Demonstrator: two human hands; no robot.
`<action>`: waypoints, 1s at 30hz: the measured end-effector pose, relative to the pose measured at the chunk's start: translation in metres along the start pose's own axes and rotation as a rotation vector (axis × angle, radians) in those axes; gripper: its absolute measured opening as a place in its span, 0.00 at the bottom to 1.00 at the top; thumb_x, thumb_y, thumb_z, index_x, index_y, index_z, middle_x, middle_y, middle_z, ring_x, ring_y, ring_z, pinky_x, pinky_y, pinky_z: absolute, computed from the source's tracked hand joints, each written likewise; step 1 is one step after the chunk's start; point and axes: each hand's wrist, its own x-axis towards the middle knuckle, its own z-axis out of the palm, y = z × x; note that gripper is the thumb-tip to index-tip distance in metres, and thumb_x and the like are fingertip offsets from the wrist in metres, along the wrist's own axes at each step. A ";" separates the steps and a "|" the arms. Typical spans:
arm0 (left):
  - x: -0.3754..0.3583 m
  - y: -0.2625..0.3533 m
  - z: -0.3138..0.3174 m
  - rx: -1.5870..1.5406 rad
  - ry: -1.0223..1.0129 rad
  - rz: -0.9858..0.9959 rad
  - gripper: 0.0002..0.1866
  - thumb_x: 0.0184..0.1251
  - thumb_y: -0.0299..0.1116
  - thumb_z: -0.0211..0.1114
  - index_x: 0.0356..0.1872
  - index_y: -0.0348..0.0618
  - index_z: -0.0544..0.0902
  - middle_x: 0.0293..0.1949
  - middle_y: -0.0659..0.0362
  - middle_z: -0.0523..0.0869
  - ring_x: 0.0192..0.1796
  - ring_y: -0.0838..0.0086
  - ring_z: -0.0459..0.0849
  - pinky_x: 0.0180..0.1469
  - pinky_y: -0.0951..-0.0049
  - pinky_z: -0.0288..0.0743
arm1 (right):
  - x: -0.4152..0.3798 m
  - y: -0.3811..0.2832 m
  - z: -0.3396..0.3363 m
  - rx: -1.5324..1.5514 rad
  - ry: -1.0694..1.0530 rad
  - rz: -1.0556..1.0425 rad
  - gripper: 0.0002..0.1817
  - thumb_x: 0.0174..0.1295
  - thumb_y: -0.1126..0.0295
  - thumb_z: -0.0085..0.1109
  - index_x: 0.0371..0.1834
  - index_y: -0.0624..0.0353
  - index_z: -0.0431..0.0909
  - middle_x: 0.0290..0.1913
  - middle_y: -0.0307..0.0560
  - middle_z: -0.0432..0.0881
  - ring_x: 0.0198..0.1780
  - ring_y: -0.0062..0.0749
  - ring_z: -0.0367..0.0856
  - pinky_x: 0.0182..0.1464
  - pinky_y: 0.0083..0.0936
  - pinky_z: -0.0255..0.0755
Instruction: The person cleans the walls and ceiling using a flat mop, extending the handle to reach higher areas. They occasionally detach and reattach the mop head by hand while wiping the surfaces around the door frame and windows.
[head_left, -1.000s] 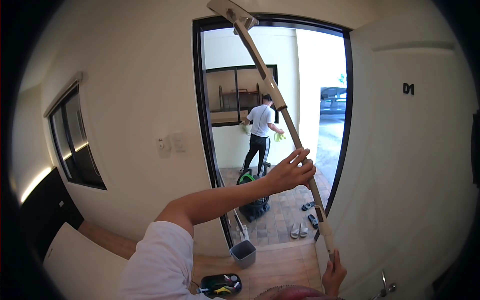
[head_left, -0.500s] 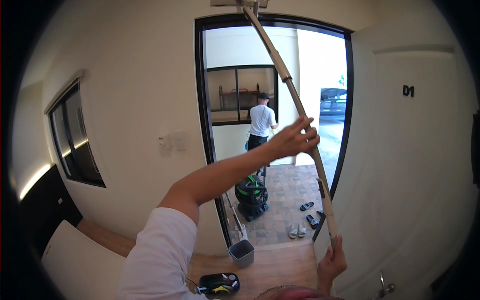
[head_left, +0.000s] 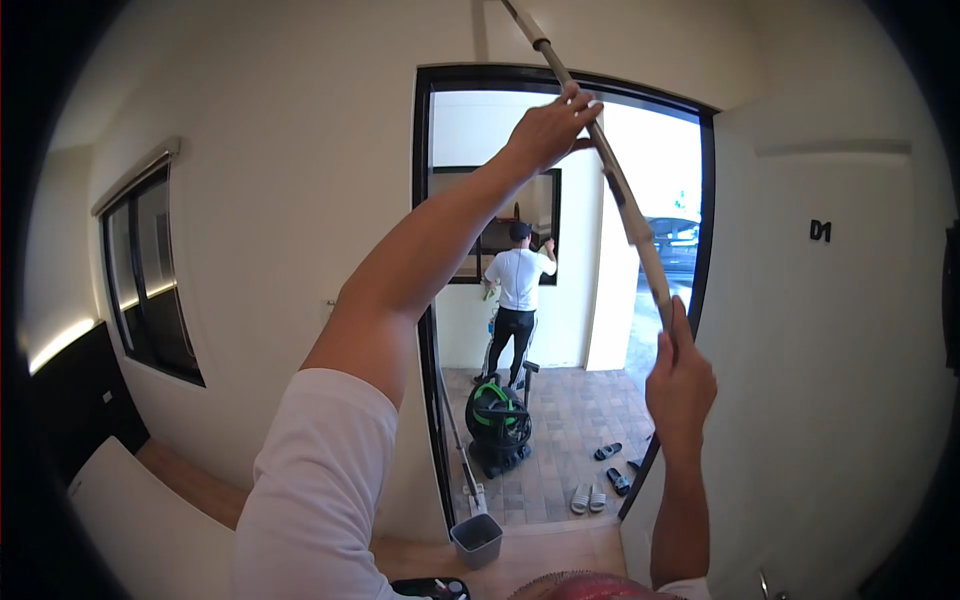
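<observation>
Both hands have risen since a second ago, carrying the long beige telescopic pole [head_left: 620, 200] higher, so that its flat head, seen earlier above the doorway, is now out of view past the top edge. Left hand [head_left: 547, 128] is wrapped around the pole high up, in front of the black door frame [head_left: 424, 300], arm stretched upward. Right hand [head_left: 680, 385] grips the pole's lower end, fingers closed around it, near the open white door marked D1 [head_left: 830, 330]. Between the two hands the pole slants down to the right.

Outside on the brick paving, a person in a white shirt and dark trousers [head_left: 516, 300] stands facing a dark-framed window. A black and green vacuum cleaner [head_left: 497, 420] sits just past the threshold, with slippers [head_left: 585, 497] nearby and a small grey bin [head_left: 476, 538] by the frame's foot.
</observation>
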 end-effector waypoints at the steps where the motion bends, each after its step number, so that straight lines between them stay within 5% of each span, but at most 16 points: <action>1: 0.007 -0.011 0.007 0.048 0.031 -0.023 0.35 0.69 0.49 0.71 0.74 0.56 0.71 0.75 0.55 0.73 0.77 0.58 0.71 0.66 0.59 0.84 | 0.019 -0.010 0.002 -0.035 -0.007 0.004 0.28 0.78 0.65 0.55 0.81 0.44 0.67 0.25 0.48 0.84 0.25 0.39 0.85 0.32 0.38 0.76; 4: 0.018 -0.025 -0.011 0.026 0.042 -0.036 0.33 0.73 0.46 0.68 0.76 0.54 0.69 0.77 0.53 0.71 0.79 0.58 0.68 0.70 0.56 0.79 | 0.066 -0.045 -0.003 -0.165 -0.013 -0.010 0.27 0.79 0.63 0.52 0.81 0.43 0.67 0.25 0.48 0.85 0.26 0.40 0.87 0.34 0.38 0.80; 10: 0.027 -0.069 -0.029 -0.609 -0.072 -0.293 0.29 0.78 0.36 0.59 0.77 0.41 0.67 0.76 0.42 0.70 0.74 0.57 0.76 0.71 0.57 0.77 | 0.080 -0.114 0.009 -0.198 -0.018 -0.048 0.28 0.80 0.61 0.47 0.82 0.45 0.61 0.25 0.49 0.86 0.27 0.43 0.90 0.30 0.40 0.81; 13: -0.008 -0.034 -0.093 -1.320 -0.206 -0.773 0.43 0.75 0.32 0.60 0.79 0.39 0.40 0.53 0.33 0.82 0.47 0.46 0.89 0.56 0.46 0.87 | 0.066 -0.170 0.025 -0.275 -0.037 -0.104 0.32 0.81 0.59 0.46 0.84 0.54 0.52 0.26 0.51 0.86 0.27 0.47 0.89 0.30 0.44 0.81; 14: -0.019 -0.034 -0.097 -1.440 -0.176 -0.843 0.45 0.75 0.31 0.60 0.75 0.44 0.32 0.50 0.29 0.79 0.45 0.44 0.89 0.43 0.49 0.91 | 0.058 -0.191 0.031 -0.176 -0.135 -0.119 0.34 0.80 0.59 0.46 0.84 0.58 0.51 0.26 0.53 0.86 0.29 0.48 0.89 0.32 0.44 0.81; 15: -0.036 -0.046 -0.097 -1.557 -0.036 -0.939 0.37 0.75 0.31 0.59 0.76 0.39 0.46 0.50 0.42 0.78 0.46 0.54 0.88 0.34 0.57 0.88 | 0.048 -0.210 0.039 -0.078 -0.236 -0.134 0.35 0.80 0.59 0.46 0.84 0.63 0.49 0.27 0.54 0.86 0.31 0.49 0.90 0.33 0.43 0.82; 17: -0.073 -0.098 -0.098 -1.376 0.104 -0.990 0.32 0.72 0.29 0.59 0.73 0.40 0.56 0.45 0.48 0.77 0.31 0.67 0.83 0.25 0.69 0.80 | 0.027 -0.233 0.066 0.495 -0.484 -0.213 0.37 0.79 0.58 0.47 0.83 0.68 0.49 0.28 0.59 0.86 0.37 0.51 0.91 0.42 0.44 0.83; 19: -0.122 -0.151 -0.117 -1.427 0.121 -0.950 0.25 0.71 0.29 0.59 0.67 0.43 0.66 0.37 0.55 0.75 0.24 0.75 0.75 0.22 0.74 0.74 | 0.015 -0.274 0.078 0.714 -0.703 -0.188 0.37 0.78 0.55 0.49 0.81 0.70 0.57 0.28 0.59 0.86 0.40 0.50 0.91 0.49 0.47 0.80; 21: -0.168 -0.213 -0.155 -1.385 -0.026 -0.901 0.20 0.71 0.31 0.59 0.63 0.46 0.70 0.30 0.61 0.74 0.23 0.80 0.75 0.21 0.77 0.72 | 0.031 -0.302 0.103 0.606 -0.362 -0.326 0.33 0.77 0.50 0.49 0.74 0.67 0.72 0.36 0.59 0.90 0.38 0.40 0.90 0.50 0.40 0.79; 23: -0.196 -0.264 -0.188 -1.300 -0.116 -0.931 0.18 0.72 0.33 0.58 0.62 0.48 0.72 0.26 0.65 0.72 0.18 0.83 0.72 0.19 0.80 0.70 | 0.067 -0.346 0.116 0.678 -0.263 -0.241 0.36 0.76 0.45 0.48 0.73 0.64 0.73 0.34 0.57 0.90 0.42 0.40 0.91 0.54 0.37 0.79; 24: -0.201 -0.279 -0.202 -1.297 -0.126 -0.931 0.18 0.72 0.33 0.58 0.62 0.48 0.72 0.26 0.65 0.72 0.18 0.83 0.72 0.19 0.80 0.70 | 0.091 -0.372 0.129 0.667 -0.179 -0.218 0.39 0.75 0.42 0.48 0.75 0.66 0.71 0.34 0.58 0.90 0.44 0.40 0.91 0.56 0.38 0.78; 27: -0.218 -0.313 -0.228 -1.246 -0.248 -0.930 0.16 0.72 0.34 0.59 0.59 0.48 0.74 0.25 0.67 0.73 0.15 0.85 0.70 0.18 0.82 0.69 | 0.187 -0.454 0.196 0.692 -0.129 -0.299 0.50 0.74 0.39 0.48 0.85 0.64 0.44 0.63 0.73 0.79 0.57 0.53 0.86 0.63 0.43 0.77; 29: -0.217 -0.325 -0.232 -1.331 -0.268 -0.892 0.15 0.72 0.36 0.60 0.57 0.48 0.74 0.28 0.66 0.74 0.17 0.86 0.71 0.19 0.82 0.70 | 0.199 -0.506 0.196 1.033 -0.268 -0.180 0.45 0.76 0.48 0.53 0.83 0.68 0.46 0.41 0.55 0.78 0.35 0.39 0.81 0.43 0.39 0.82; 30: -0.217 -0.327 -0.236 -1.331 -0.264 -0.891 0.15 0.72 0.36 0.60 0.57 0.48 0.74 0.28 0.66 0.74 0.17 0.86 0.71 0.19 0.82 0.70 | 0.219 -0.523 0.203 1.032 -0.268 -0.184 0.45 0.76 0.48 0.53 0.83 0.68 0.46 0.41 0.55 0.78 0.35 0.39 0.81 0.43 0.39 0.82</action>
